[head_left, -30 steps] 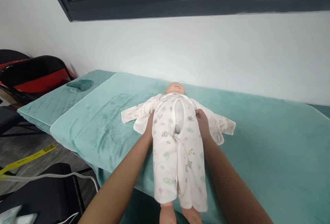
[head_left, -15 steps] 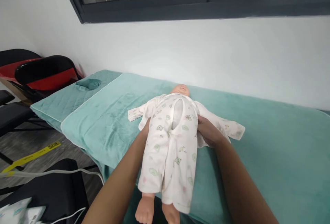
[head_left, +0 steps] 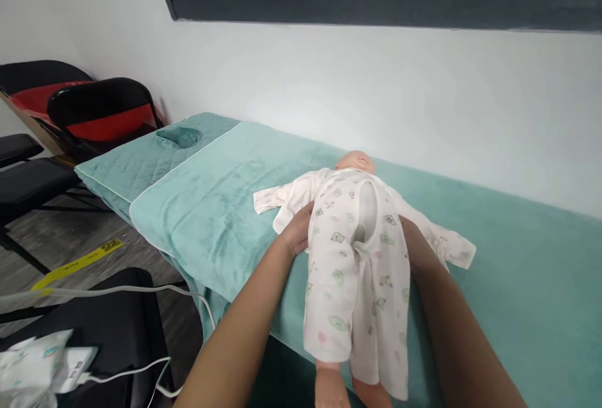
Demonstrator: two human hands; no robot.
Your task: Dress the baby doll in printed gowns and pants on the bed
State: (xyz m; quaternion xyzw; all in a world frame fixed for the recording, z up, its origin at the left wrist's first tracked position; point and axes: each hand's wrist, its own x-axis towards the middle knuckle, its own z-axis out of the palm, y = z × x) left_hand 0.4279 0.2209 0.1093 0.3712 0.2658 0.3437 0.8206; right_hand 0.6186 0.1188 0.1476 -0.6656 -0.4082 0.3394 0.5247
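Note:
A baby doll (head_left: 353,161) lies on its back on a teal blanket (head_left: 211,207), dressed in a white printed romper (head_left: 357,270) whose front gapes open at the belly. My left hand (head_left: 297,230) grips the doll's side at the waist, fingers curled round the romper. On the other side my right hand (head_left: 414,242) presses against the doll's waist, mostly hidden behind the romper. The doll's bare feet (head_left: 329,389) hang past the near edge of the bed.
The bed (head_left: 540,282) runs along a white wall under a dark window frame. Black and red folding chairs (head_left: 94,113) stand at the left. A black seat (head_left: 103,326) with white cables and a packet (head_left: 32,367) sits at the lower left. Yellow tape (head_left: 75,264) marks the floor.
The doll's legs have swung from leaning left back toward straight, and my view has shifted so the doll sits farther right. Both hands stay at its waist.

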